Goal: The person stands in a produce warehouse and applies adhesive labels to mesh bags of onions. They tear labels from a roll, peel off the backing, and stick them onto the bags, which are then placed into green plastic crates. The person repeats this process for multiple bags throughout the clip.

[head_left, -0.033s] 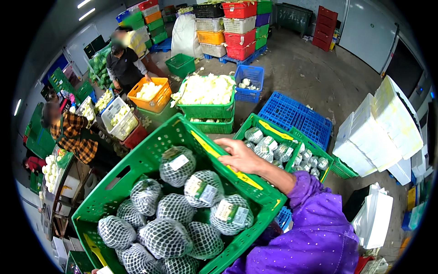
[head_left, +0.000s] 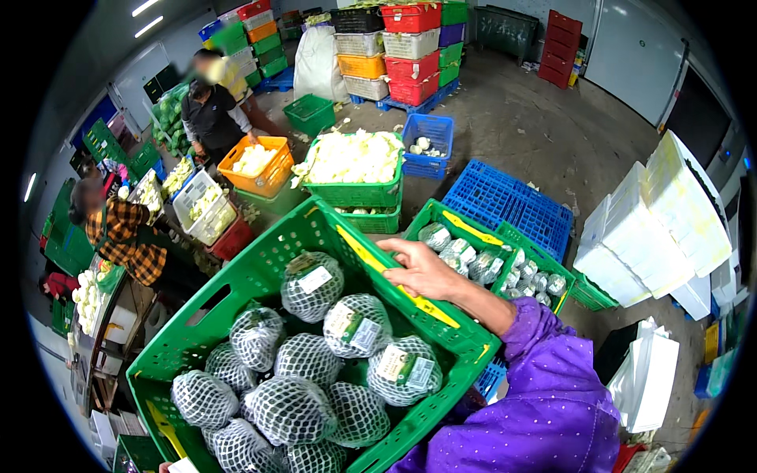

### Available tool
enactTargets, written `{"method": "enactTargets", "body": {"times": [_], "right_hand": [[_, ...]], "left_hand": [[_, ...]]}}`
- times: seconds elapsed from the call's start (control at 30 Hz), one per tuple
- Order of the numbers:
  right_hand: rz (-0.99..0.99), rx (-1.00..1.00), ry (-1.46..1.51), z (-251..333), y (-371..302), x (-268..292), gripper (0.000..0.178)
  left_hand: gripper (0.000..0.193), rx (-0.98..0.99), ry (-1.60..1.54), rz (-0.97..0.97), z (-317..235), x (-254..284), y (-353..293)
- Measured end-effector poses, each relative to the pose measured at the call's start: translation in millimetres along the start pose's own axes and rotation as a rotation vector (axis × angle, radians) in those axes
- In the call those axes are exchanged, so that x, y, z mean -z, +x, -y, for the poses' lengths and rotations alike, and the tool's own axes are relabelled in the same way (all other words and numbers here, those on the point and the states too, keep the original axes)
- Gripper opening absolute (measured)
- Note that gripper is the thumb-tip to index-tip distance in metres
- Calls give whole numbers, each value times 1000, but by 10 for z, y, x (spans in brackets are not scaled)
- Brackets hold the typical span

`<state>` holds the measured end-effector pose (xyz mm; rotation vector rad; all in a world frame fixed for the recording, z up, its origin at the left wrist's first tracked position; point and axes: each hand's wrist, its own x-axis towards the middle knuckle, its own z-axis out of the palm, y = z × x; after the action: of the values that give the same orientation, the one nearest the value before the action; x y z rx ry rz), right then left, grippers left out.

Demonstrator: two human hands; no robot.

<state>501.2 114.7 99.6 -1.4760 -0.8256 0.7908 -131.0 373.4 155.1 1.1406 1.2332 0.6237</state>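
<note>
A large green plastic crate [head_left: 236, 280] fills the lower middle, tilted toward me. Inside lie several round, dark-green vegetables [head_left: 292, 410] in white foam netting, some with paper labels. My right hand [head_left: 418, 272] is closed around the yellow handle [head_left: 371, 251] on the crate's far right end; its purple sleeve comes in from the lower right. Of my left hand [head_left: 164, 467], only a sliver shows at the lower edge, by the crate's near left end; its fingers are hidden. Beyond my right hand stand two more green crates [head_left: 505, 230] holding the same netted vegetables.
A blue pallet [head_left: 505, 201] lies behind those crates, with white foam boxes [head_left: 650, 221] to the right. Ahead stand a green crate of pale leaves [head_left: 355, 193], a blue crate [head_left: 430, 162] and an orange crate [head_left: 252, 181]. Several people work at the left by a long table [head_left: 95, 347].
The held crate and my right hand have shifted very slightly right in the picture, while the background has slid a little left. My right hand's grip looks the same.
</note>
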Motion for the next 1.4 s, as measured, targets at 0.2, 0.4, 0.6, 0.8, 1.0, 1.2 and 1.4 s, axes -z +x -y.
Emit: {"method": "enactTargets", "body": {"times": [0.2, 0.4, 0.6, 0.8, 1.0, 1.2, 1.4], "right_hand": [[-62, -25, 33, -396, -188, 1786, 51], [-75, -63, -193, -830, -98, 3021, 44], [-110, -150, -218, -1330, 226, 3392, 48], [-119, -102, -523, -2032, 656, 3569, 42], [-310, 201, -1103, -2262, 579, 3587, 48], [-106, 161, -575, -1806, 621, 1998, 34], [973, -175, 518, -1128, -142, -132, 43]], "left_hand": [[29, -237, 236, -81, 106, -2247, -451], [13, -398, 42, -22, 637, -3549, -153], [9, -192, -66, -25, 1367, -4276, 210], [9, -119, 1, -82, 2444, -4482, 338], [7, -130, 95, -36, 2461, -4503, 237], [23, -330, 113, -106, 2099, -4289, -411], [20, -621, 596, -137, 1326, -4508, -598]]}}
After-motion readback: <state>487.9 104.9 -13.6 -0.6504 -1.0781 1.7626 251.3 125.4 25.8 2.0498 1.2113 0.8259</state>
